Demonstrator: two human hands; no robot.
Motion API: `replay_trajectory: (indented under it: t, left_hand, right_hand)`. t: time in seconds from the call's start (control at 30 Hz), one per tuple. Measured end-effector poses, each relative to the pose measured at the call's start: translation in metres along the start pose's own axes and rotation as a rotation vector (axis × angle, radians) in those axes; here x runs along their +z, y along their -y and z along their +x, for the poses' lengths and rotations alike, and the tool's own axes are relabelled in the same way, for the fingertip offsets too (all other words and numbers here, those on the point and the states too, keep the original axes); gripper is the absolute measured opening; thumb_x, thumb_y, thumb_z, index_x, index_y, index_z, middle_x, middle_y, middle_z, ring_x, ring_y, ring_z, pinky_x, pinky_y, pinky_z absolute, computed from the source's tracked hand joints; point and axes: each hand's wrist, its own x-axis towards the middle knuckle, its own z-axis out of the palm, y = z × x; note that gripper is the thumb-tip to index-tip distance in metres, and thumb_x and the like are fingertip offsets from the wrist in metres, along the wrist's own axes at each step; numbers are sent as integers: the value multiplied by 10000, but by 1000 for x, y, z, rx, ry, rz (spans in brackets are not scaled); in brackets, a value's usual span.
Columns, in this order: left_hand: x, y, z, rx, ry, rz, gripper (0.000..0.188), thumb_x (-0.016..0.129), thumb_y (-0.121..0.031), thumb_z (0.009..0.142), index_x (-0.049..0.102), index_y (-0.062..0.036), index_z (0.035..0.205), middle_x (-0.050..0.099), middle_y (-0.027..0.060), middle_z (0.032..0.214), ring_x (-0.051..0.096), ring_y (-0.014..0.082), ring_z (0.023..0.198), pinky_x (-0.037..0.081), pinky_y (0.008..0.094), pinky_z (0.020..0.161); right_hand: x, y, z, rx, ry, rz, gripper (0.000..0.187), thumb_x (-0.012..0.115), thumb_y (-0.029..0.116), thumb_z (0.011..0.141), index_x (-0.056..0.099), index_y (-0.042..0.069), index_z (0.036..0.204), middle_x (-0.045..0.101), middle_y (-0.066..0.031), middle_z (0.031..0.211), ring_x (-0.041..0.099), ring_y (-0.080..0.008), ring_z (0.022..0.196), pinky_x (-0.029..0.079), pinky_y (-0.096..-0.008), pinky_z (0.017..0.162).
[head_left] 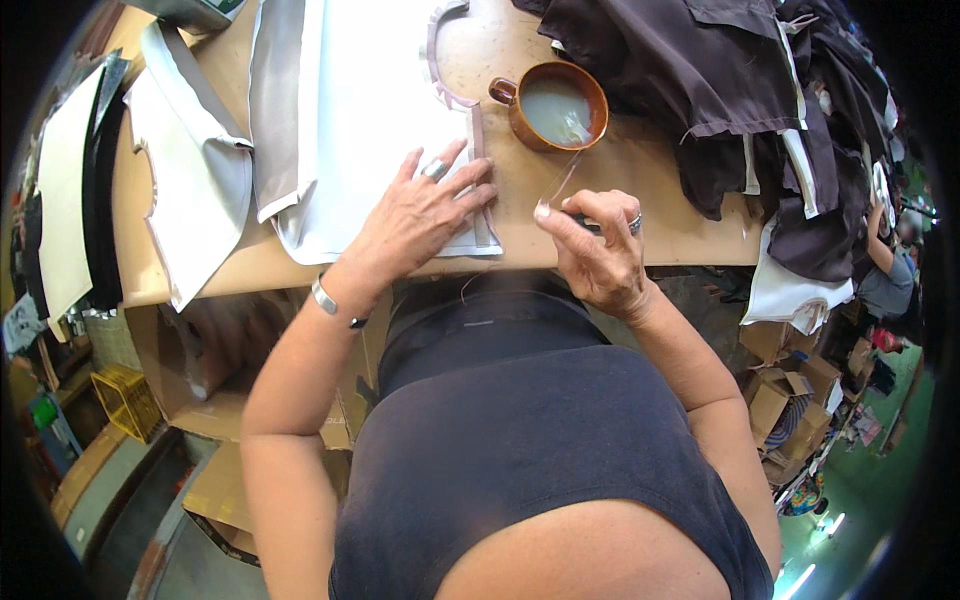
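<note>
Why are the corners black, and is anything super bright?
Head view: the round fisheye image leaves the corners black; head view: the white fabric under the left hand is washed out toward the top; head view: light glares off the green floor.

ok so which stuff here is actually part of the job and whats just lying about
Seemingly in the job:
white cloth under the left hand
thin item in the right hand
brown mug of cloudy liquid

Probably just lying about:
yellow crate, lower left
cardboard boxes, lower right
</note>
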Motion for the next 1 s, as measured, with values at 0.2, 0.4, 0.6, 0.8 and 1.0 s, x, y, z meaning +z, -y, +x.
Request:
replay_trajectory:
  t: [0.2,0.4,0.6,0.8,1.0]
  left_hand:
    - [-20,10,28,289,126,133,322,640,-286,701,494,-92,912,476,51,1073,403,210,1155,286,417,1038]
    - [-6,26,15,450,-74,121,285,612,-241,715,491,-72,910,475,84,1049,474,221,1057,358,373,1003]
    - [-4,22,4,344,-97,92,197,609,-186,716,511,-80,850,502,49,937,520,198,944,357,366,996]
    - [-22,10,10,270,31,57,110,599,-129,691,521,-115,767,532,35,754,545,196,723,432,331,754]
    - [-91,8,3,-95,-426,-94,129,606,-16,649,539,-78,740,548,63,635,559,216,570,436,307,568]
  right_hand:
    - [-3,-19,28,216,-127,-101,485,628,24,636,551,100,1109,492,-91,991,476,-252,881,381,-355,782]
    - [7,-31,23,344,3,-120,447,644,57,655,542,88,1089,477,-67,1055,470,-242,959,393,-363,816]
    - [4,-31,16,311,-10,-172,356,639,60,647,588,103,997,488,-64,1053,474,-241,963,386,-360,820]
    - [-6,-6,29,178,-51,52,504,665,118,640,522,95,1123,502,-87,1054,478,-240,965,372,-363,838]
    - [-2,27,54,175,-178,430,890,748,308,617,283,48,1330,469,-129,1106,460,-274,1022,371,-386,885]
